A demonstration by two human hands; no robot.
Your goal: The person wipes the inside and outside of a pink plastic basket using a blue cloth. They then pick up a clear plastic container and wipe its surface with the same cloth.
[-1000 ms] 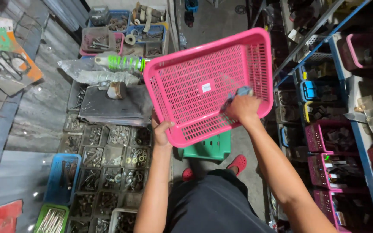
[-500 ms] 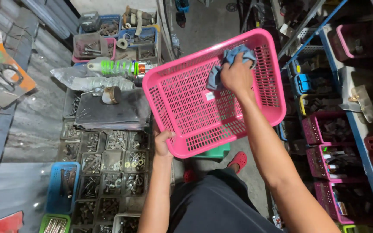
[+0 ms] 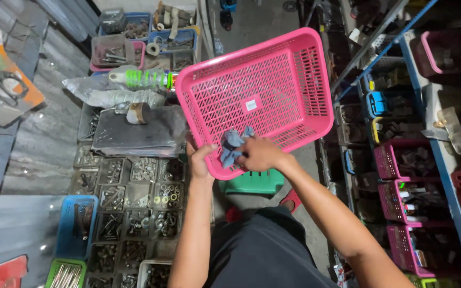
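Cloth (image 3: 232,144) had come back from the basket's far corner to its near edge, bunched in my right hand (image 3: 260,154). My left hand (image 3: 201,160) gripped the pink basket (image 3: 273,69) rim, so wiping had covered the whole floor.

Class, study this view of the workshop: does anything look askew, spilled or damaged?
Nothing looks spilled or broken. The pink basket is tilted rather than flat, only because the left hand grips its near corner while the right hand presses a blue cloth inside it. The hardware trays below sit in neat rows.
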